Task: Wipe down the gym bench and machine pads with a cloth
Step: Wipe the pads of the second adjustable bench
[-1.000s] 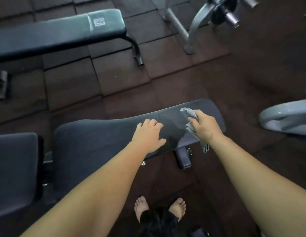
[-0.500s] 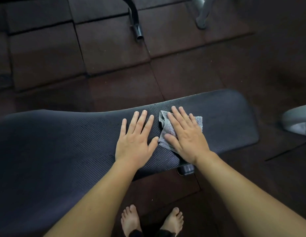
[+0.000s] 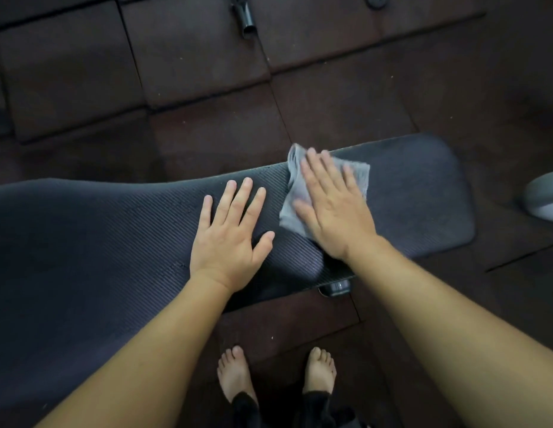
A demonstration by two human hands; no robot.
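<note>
Currently the grey cloth (image 3: 360, 177) is lying flat on the bench pad (image 3: 423, 193), toward the pad's rounded right end and up against its far edge. 1 corner is poking just past that edge.

The right hand (image 3: 330, 208) is pressing down on the cloth, palm down, fingers straight and close together, gripping nothing. Cloth is showing on both sides of the fingers. The fingertips are slightly blurred.

The left hand (image 3: 229, 242) is lying open and flat on the bare pad just beside the cloth's left side. Its 4 fingers are spread and its thumb is pointing toward the right hand. It is holding nothing.

The bench pad is dark, with fine diagonal ribbing. It is running from the left edge of the view across to its right end and looking wider on the left. A small dark fitting (image 3: 337, 287) is showing under the near edge, below the right wrist.

2 bare feet, left (image 3: 235, 375) and right (image 3: 320, 370), are standing on the floor (image 3: 207, 57) on the near side of the bench, with dark trouser cuffs (image 3: 244, 406) above them. The floor is covered in dark reddish-brown tiles.

A black tube end (image 3: 246, 20) is resting on the floor at the top of the view. A pale grey curved part (image 3: 543, 199) is cut off by the right edge, well apart from the cloth.
</note>
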